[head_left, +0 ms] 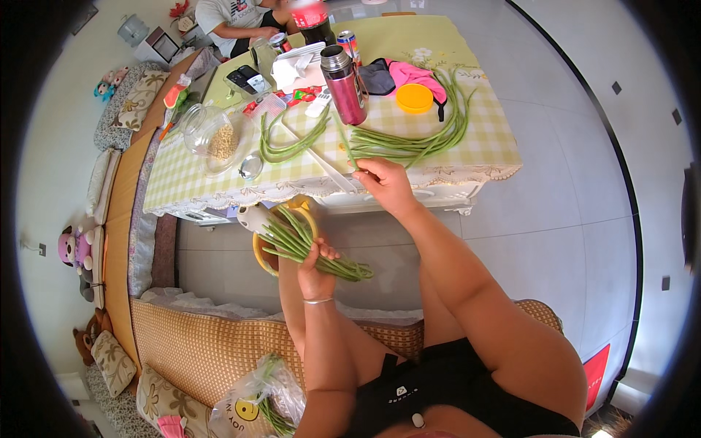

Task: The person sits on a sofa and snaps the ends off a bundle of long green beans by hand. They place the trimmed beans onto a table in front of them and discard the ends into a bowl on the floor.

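Observation:
My left hand [320, 269] is closed around a bundle of long green beans [293, 241], over a yellow-rimmed bin [260, 253] on the floor. At the table's near edge, my right hand [383, 183] pinches the end of one long bean [349, 147] between thumb and fingers. Just beyond it a larger heap of long beans [427, 143] curves across the checked tablecloth. A smaller curved bunch [296, 147] lies to the left, beside a long pale strip [326, 167] that reaches over the table edge.
A magenta open-topped flask [346, 93], a yellow lid [414, 99], a pink cloth [413, 76] and a clear jar of nuts or seeds [211, 134] stand or lie on the table. A cola bottle [312, 22] is behind. A plastic bag with beans [257, 405] rests on the woven seat. Another person [233, 24] sits beyond.

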A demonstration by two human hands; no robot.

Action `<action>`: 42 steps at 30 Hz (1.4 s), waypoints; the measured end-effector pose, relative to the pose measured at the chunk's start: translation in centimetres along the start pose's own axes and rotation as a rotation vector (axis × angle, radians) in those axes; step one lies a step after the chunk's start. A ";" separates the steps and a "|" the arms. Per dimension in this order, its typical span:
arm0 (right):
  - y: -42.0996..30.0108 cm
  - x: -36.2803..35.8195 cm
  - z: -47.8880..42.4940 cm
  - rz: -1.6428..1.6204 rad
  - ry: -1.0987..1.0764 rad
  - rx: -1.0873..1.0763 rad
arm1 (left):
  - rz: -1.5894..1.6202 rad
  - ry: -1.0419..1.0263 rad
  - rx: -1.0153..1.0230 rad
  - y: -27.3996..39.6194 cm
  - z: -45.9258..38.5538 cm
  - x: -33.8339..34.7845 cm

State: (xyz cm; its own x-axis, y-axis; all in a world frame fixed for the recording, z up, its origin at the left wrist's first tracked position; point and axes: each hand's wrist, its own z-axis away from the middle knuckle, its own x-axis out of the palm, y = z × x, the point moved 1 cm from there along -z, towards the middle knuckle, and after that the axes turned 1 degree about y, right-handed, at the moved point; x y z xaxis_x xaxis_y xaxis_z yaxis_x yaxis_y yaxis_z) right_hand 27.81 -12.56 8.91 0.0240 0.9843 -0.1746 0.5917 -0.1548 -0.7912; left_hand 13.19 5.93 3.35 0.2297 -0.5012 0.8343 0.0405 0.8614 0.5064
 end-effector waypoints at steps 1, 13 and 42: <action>-0.3 0.1 0.0 0.023 0.013 -0.046 | 0.000 -0.004 -0.001 0.0 0.0 -0.1; -0.8 -0.3 0.1 -0.403 -0.324 0.363 | -0.012 0.017 0.005 -0.2 -0.1 -0.5; -1.5 -0.2 0.7 -0.253 -0.877 0.855 | -0.083 0.052 0.050 0.0 0.3 -0.1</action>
State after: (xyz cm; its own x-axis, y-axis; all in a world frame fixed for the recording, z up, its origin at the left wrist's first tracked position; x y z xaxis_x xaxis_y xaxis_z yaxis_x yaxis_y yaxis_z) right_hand 26.40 -12.54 9.70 -0.7526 0.6576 -0.0339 -0.2188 -0.2984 -0.9290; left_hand 12.88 5.97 3.32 0.2775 -0.5649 0.7771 0.0136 0.8111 0.5847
